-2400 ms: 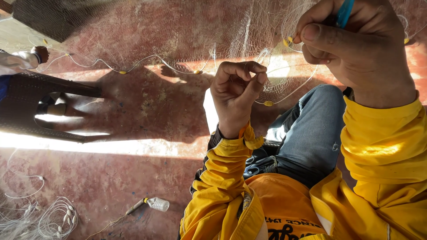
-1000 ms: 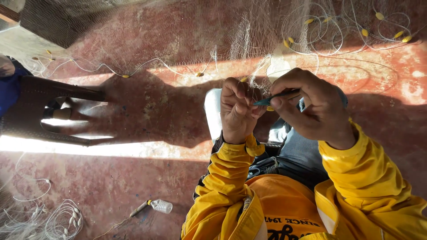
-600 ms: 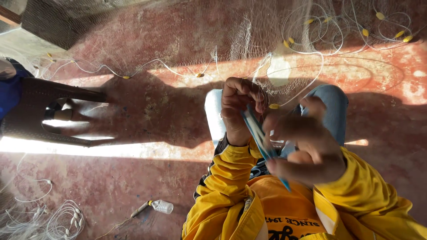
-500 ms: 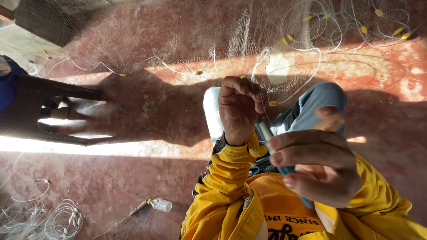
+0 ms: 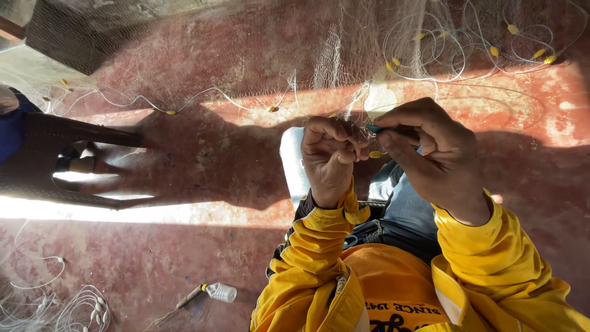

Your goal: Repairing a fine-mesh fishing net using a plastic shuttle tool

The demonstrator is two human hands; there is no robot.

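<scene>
- Netting work fills the middle of the view: the left hand (image 5: 332, 161) and the right hand (image 5: 430, 157) meet just above the person's lap, nearly touching, both sleeves yellow.
- The left hand is closed tight, thumb and fingers pinching a gather of the fine white fishing net (image 5: 335, 58) where its edge line comes down to a small yellow float (image 5: 375, 154).
- The right hand is closed around a slim blue netting needle (image 5: 373, 128), fingertips pinched near its tip; most of the needle is hidden inside the fist.
- The net spreads away from the hands over the red floor (image 5: 233, 55), to the far side, and a corded edge with more yellow beads loops off to the far right (image 5: 491, 37).
- Handling, as a judgement: the mesh looks very light, limp and thin, likely to snag on fingers and to tangle on itself; the thread is probably slippery, so a firm pinch close to the knot or at the thicker edge line beside the float would hold better than a grab at loose mesh.
- The needle looks stiff and light; holding it near the tip gives fine control.
- A small clear bottle (image 5: 221, 292) lies on the near floor to the left, well apart from the hands.
- Loose white line with pale floats (image 5: 80, 310) is coiled at the near left corner.
</scene>
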